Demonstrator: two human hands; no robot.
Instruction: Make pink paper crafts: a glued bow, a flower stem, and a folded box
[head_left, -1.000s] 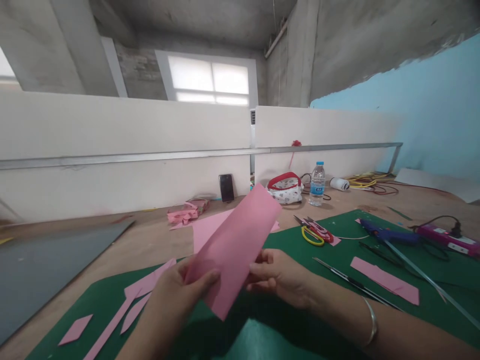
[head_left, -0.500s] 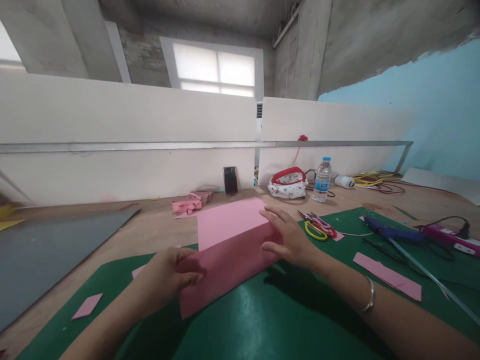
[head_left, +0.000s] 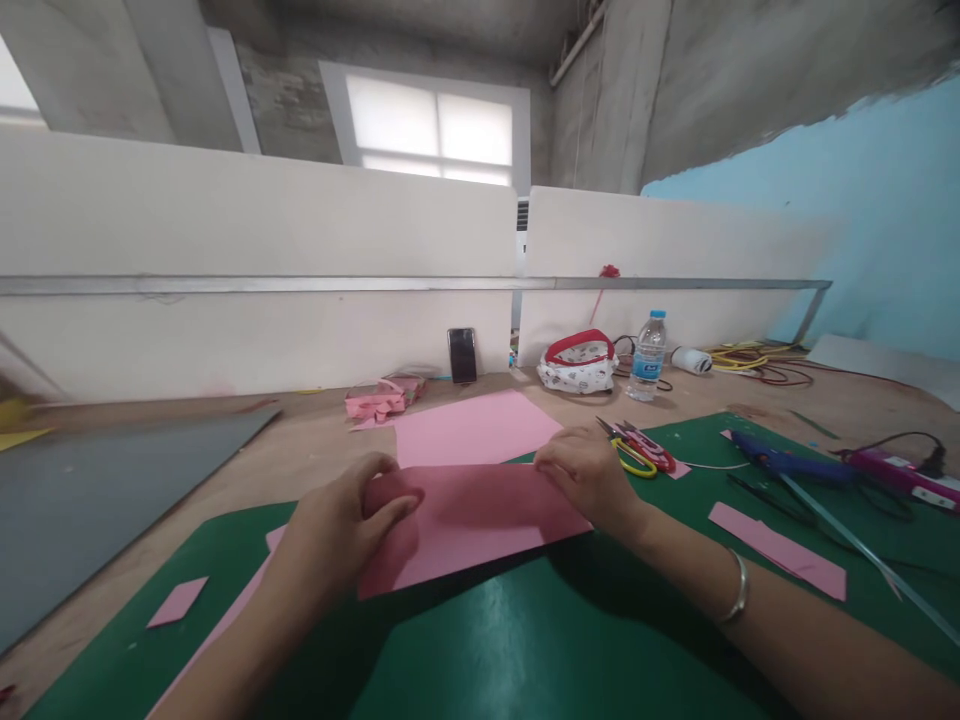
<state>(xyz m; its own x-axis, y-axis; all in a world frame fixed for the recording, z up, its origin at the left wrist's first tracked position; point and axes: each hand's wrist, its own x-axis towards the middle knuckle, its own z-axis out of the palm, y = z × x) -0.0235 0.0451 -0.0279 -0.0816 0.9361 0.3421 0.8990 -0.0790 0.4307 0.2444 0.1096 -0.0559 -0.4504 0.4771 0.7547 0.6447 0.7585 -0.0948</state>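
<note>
A sheet of pink paper (head_left: 472, 520) is held up, tilted, over the green cutting mat (head_left: 480, 650). My left hand (head_left: 352, 520) grips its left end, thumb in front and fingers behind. At the upper right corner, my right hand (head_left: 589, 475) pinches the sheet between thumb and bent fingers; a silver bangle (head_left: 739, 590) is on that wrist. Behind the held sheet lies another pink sheet (head_left: 472, 425), its near part hidden. Under my left forearm a further pink piece shows only in part.
Scissors (head_left: 637, 450) lie on the mat to the right, near pink strips (head_left: 780, 550) and a blue glue gun (head_left: 787, 462). A phone (head_left: 462, 355), a pouch (head_left: 577, 362) and a water bottle (head_left: 647, 357) stand at the back. A grey board (head_left: 112, 500) lies left.
The held sheet's left end has risen and its top edge is now nearly level. My right hand has moved slightly right and down, from spread fingers to a pinch at the corner.
</note>
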